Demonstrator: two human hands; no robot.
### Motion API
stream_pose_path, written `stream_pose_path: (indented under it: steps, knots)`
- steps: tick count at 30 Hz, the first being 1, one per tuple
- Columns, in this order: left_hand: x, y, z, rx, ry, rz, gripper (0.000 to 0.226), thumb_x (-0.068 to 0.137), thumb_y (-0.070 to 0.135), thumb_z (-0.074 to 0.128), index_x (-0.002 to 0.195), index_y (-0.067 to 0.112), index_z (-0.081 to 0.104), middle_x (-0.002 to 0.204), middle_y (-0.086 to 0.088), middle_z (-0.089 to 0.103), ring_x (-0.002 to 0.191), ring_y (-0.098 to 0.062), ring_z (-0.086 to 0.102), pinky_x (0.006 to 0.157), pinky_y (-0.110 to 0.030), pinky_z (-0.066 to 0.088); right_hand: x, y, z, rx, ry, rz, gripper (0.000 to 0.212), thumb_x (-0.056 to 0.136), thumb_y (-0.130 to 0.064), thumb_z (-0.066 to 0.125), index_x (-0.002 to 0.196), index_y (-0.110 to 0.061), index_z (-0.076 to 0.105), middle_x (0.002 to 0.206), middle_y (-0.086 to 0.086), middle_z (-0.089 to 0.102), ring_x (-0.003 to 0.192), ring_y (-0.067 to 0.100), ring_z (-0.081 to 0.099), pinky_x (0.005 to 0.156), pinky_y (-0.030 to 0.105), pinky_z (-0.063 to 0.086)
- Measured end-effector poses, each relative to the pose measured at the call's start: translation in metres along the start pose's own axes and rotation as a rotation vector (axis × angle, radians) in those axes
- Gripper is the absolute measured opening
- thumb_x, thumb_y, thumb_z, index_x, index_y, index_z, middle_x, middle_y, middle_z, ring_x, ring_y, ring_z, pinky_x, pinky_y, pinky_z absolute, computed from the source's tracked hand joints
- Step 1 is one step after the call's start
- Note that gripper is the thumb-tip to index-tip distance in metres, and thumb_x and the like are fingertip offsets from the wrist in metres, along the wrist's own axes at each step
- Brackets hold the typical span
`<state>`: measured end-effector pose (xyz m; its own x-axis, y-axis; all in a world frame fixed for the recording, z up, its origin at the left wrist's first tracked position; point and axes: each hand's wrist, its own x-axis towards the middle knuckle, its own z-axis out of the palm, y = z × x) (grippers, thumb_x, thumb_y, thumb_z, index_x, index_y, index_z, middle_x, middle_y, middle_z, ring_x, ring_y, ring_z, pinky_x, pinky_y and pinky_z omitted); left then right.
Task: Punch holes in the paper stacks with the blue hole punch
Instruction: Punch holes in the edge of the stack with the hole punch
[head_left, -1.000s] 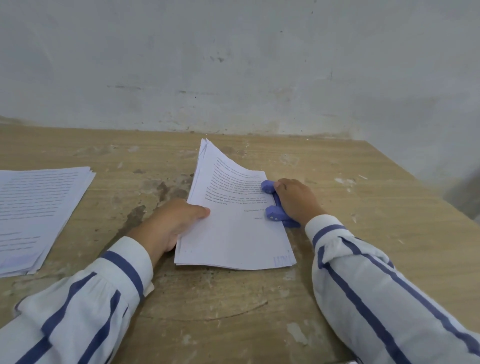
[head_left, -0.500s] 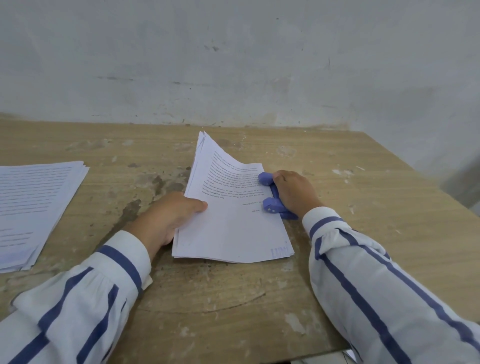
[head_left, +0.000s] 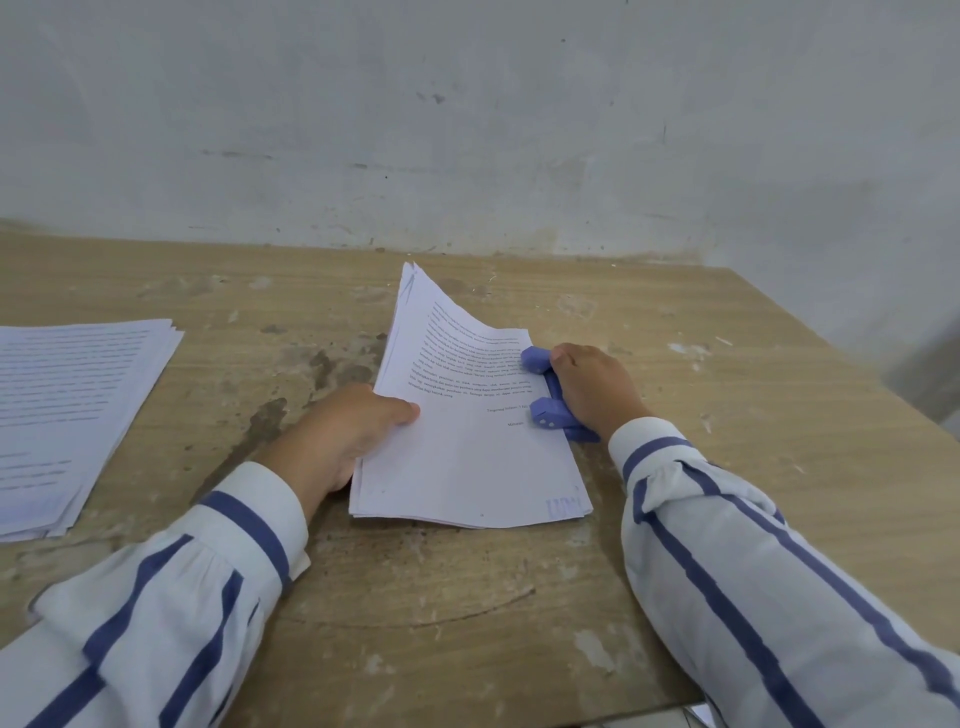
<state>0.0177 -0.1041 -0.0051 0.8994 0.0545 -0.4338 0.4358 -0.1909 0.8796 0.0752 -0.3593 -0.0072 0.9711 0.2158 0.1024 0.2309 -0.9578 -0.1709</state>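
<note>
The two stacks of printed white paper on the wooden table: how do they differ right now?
The centre stack of printed white paper is held by the left hand, its right edge in the blue hole punch under the right hand; the left stack lies untouched. The centre stack's far corner curls up; the left stack lies flat. Both carry printed text.

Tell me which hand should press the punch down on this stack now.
The right hand: it already rests on the blue hole punch, set on the stack's right edge. The left hand steadies the opposite edge and should probably stay there.
</note>
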Motion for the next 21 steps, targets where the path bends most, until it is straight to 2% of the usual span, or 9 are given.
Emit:
stream_pose_path:
  steps: [3, 6, 8, 11, 13, 17, 21]
  knots:
    - [-0.0009, 0.0007, 0.0006, -0.003, 0.006, 0.002, 0.014, 0.087, 0.013, 0.064, 0.1, 0.008, 0.067, 0.099, -0.012, 0.072, 0.09, -0.034, 0.069, 0.09, -0.051, 0.053, 0.0004, -0.0001, 0.0007, -0.008, 0.014, -0.002, 0.016, 0.088, -0.026, 0.047, 0.086, -0.01, 0.051, 0.1, 0.015, 0.063, 0.088, 0.031, 0.057, 0.069, 0.029, 0.035]
    - [-0.0016, 0.0013, 0.001, -0.005, 0.009, 0.001, 0.017, 0.087, 0.013, 0.064, 0.103, 0.008, 0.067, 0.101, -0.012, 0.072, 0.091, -0.034, 0.069, 0.091, -0.052, 0.052, -0.0011, -0.0013, -0.001, 0.037, 0.023, -0.003, 0.013, 0.087, -0.025, 0.05, 0.08, -0.017, 0.043, 0.092, 0.011, 0.06, 0.081, 0.028, 0.054, 0.068, 0.029, 0.034]
    - [-0.0017, 0.0013, 0.001, -0.004, 0.011, 0.001, 0.018, 0.087, 0.013, 0.064, 0.103, 0.008, 0.067, 0.102, -0.012, 0.072, 0.092, -0.034, 0.069, 0.091, -0.052, 0.052, -0.0018, -0.0021, -0.0016, 0.008, 0.021, -0.023, 0.015, 0.087, -0.027, 0.052, 0.08, -0.019, 0.04, 0.095, 0.012, 0.062, 0.079, 0.026, 0.052, 0.069, 0.029, 0.035]
    - [-0.0012, 0.0007, 0.0005, -0.009, 0.003, 0.0, 0.016, 0.087, 0.013, 0.064, 0.102, 0.009, 0.067, 0.103, -0.012, 0.072, 0.092, -0.034, 0.069, 0.091, -0.052, 0.052, -0.0016, -0.0025, -0.002, -0.014, 0.041, -0.035, 0.011, 0.088, -0.027, 0.051, 0.084, -0.017, 0.047, 0.099, 0.014, 0.063, 0.082, 0.028, 0.054, 0.069, 0.029, 0.035]
    - [-0.0005, 0.0004, 0.0001, -0.018, 0.001, 0.003, 0.016, 0.087, 0.013, 0.064, 0.101, 0.008, 0.067, 0.103, -0.013, 0.072, 0.093, -0.035, 0.069, 0.092, -0.052, 0.052, -0.001, -0.0025, -0.0023, -0.032, 0.04, -0.03, 0.019, 0.088, -0.028, 0.051, 0.089, -0.01, 0.055, 0.1, 0.015, 0.063, 0.087, 0.031, 0.057, 0.07, 0.029, 0.036]
    - [0.0, -0.0002, 0.0004, -0.026, 0.0, 0.009, 0.019, 0.087, 0.012, 0.064, 0.105, 0.008, 0.068, 0.103, -0.013, 0.072, 0.093, -0.035, 0.069, 0.092, -0.053, 0.052, -0.002, -0.0039, -0.0033, -0.029, 0.038, -0.03, 0.018, 0.088, -0.028, 0.052, 0.091, -0.01, 0.054, 0.102, 0.014, 0.063, 0.089, 0.03, 0.058, 0.071, 0.029, 0.037]
    - [0.0008, -0.0007, 0.0001, -0.021, -0.004, 0.007, 0.021, 0.086, 0.013, 0.064, 0.106, 0.008, 0.068, 0.104, -0.013, 0.072, 0.094, -0.035, 0.069, 0.092, -0.052, 0.052, -0.0027, -0.0073, -0.0053, -0.017, 0.036, 0.006, 0.025, 0.09, -0.025, 0.049, 0.096, -0.002, 0.057, 0.104, 0.017, 0.063, 0.092, 0.033, 0.057, 0.072, 0.031, 0.039]
